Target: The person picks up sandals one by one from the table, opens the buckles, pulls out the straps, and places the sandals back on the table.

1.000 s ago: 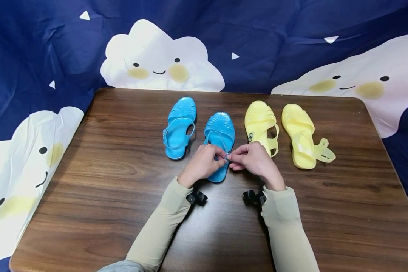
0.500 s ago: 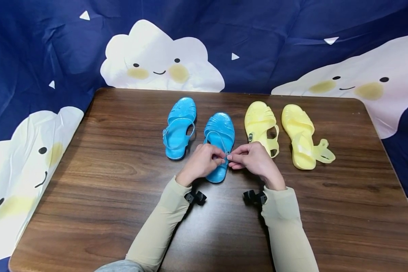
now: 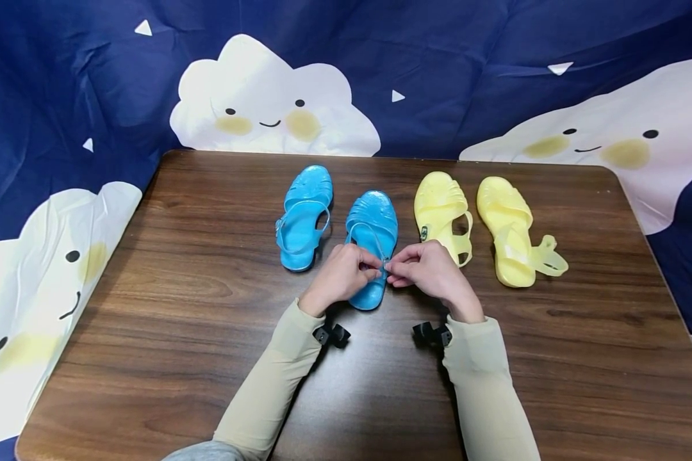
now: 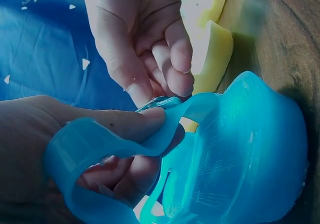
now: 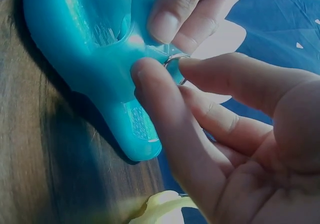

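A glossy blue jelly sandal [image 3: 373, 214] lies toe-away in the middle of the table. Its loose ankle strap [image 4: 82, 141] loops over my left hand [image 3: 346, 272], whose thumb and fingers pinch it close to the fastening. From the other side my right hand [image 3: 429, 269] pinches a small metal buckle [image 5: 176, 59] between thumb and forefinger. In the right wrist view the left fingertips press on the strap right beside that buckle. How far the strap end passes through the buckle is hidden by the fingers.
The other blue sandal [image 3: 304, 218] stands to the left with its strap looped. Two yellow sandals sit on the right; the nearer yellow sandal [image 3: 441, 198] is close beside my right hand, and the farther yellow sandal [image 3: 510, 237] has its strap splayed out on the brown table [image 3: 207, 358].
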Tool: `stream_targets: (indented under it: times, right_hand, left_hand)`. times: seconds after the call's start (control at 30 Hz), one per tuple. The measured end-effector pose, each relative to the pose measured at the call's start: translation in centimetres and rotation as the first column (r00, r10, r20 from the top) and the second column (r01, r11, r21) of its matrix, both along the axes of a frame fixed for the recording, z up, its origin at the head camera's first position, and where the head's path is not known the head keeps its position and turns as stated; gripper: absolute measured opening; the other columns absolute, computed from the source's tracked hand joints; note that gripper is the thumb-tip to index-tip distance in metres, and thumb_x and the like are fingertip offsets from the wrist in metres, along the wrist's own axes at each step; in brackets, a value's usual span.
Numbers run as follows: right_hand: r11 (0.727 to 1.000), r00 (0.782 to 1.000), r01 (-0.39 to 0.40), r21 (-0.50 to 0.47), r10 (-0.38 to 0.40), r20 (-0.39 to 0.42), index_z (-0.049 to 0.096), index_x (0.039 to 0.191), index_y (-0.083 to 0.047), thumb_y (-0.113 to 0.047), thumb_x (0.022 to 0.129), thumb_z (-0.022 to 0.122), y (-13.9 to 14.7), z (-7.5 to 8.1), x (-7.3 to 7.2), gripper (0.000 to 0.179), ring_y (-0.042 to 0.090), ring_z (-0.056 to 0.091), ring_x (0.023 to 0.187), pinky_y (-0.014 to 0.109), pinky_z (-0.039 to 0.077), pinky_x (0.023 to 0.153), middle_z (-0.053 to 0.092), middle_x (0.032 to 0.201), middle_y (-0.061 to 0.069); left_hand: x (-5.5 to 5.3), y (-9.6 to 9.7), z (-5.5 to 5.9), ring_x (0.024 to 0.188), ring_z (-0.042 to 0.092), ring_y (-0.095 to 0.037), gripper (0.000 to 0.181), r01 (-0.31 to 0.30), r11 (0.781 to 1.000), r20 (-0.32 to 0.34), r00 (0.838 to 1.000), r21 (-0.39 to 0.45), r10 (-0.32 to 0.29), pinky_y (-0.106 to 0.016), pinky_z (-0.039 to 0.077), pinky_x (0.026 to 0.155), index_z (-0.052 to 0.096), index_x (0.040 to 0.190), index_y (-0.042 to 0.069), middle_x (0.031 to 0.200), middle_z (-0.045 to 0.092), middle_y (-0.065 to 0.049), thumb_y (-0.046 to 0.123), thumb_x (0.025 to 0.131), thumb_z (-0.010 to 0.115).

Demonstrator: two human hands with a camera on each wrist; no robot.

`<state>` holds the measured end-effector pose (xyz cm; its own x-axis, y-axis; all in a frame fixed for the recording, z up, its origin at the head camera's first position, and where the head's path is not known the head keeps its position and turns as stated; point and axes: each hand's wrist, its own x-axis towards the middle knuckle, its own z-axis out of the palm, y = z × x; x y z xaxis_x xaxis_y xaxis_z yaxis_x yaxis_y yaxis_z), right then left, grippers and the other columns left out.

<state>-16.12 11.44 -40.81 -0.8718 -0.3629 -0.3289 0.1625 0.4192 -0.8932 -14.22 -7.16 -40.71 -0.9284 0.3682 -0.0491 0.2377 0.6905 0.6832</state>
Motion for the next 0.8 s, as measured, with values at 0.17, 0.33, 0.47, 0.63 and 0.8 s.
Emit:
stream_targets:
  times: [0.17,0.33,0.47,0.63,0.8]
  right_hand:
    - [0.999,0.998,-0.004,0.049,0.008,-0.070,0.070,0.092,0.007,-0.007,0.089,0.065,-0.2,-0.1,0.1,0.016,0.013,0.070,0.066,0.028,0.058,0.065,0.073,0.079,0.014]
    - [0.988,0.989,0.003,0.157,0.020,-0.144,0.069,0.085,0.001,-0.012,0.085,0.065,-0.5,-0.3,0.1,0.014,0.012,0.069,0.063,0.025,0.055,0.062,0.072,0.072,0.008]
    - [0.958,0.974,0.022,0.284,0.044,-0.224,0.066,0.078,-0.007,-0.020,0.080,0.065,-0.9,-0.5,0.1,0.013,0.010,0.062,0.058,0.025,0.046,0.056,0.068,0.065,0.002]
    - [0.935,0.962,0.031,0.353,0.069,-0.266,0.060,0.074,-0.011,-0.028,0.081,0.065,-1.4,-0.7,0.2,0.019,0.014,0.054,0.056,0.027,0.040,0.052,0.064,0.063,0.001]
    - [0.926,0.966,0.020,0.376,0.080,-0.248,0.057,0.076,-0.011,-0.031,0.084,0.062,-1.7,-0.7,0.5,0.023,0.014,0.057,0.054,0.028,0.042,0.051,0.065,0.062,0.002]
  left_hand:
    - [0.0,0.0,-0.1,0.091,0.069,-0.013,0.013,0.000,1.000,-0.011,1.000,0.005,0.000,-0.028,0.053,0.078,0.078,0.097,0.009,0.095,0.076,-0.002,0.014,0.087,0.072]
    - [0.0,0.0,-0.2,0.090,0.068,-0.013,0.012,0.009,1.000,-0.025,1.000,0.001,-0.009,-0.028,0.053,0.079,0.078,0.096,0.010,0.094,0.076,-0.001,0.014,0.087,0.072]
    - [0.0,0.1,-0.2,0.091,0.068,-0.012,0.013,0.014,1.000,-0.026,1.000,-0.006,-0.014,-0.028,0.053,0.080,0.078,0.097,0.012,0.095,0.075,0.000,0.013,0.088,0.070]
    - [0.0,0.2,-0.2,0.087,0.065,-0.010,0.014,0.012,1.000,-0.036,0.999,-0.018,-0.012,-0.027,0.052,0.078,0.078,0.098,0.013,0.095,0.075,0.001,0.010,0.088,0.068]
    - [0.1,0.0,-0.3,0.074,0.056,-0.008,0.017,0.015,1.000,-0.054,0.998,-0.024,-0.016,-0.023,0.048,0.072,0.078,0.096,0.014,0.090,0.072,0.001,0.006,0.087,0.066]
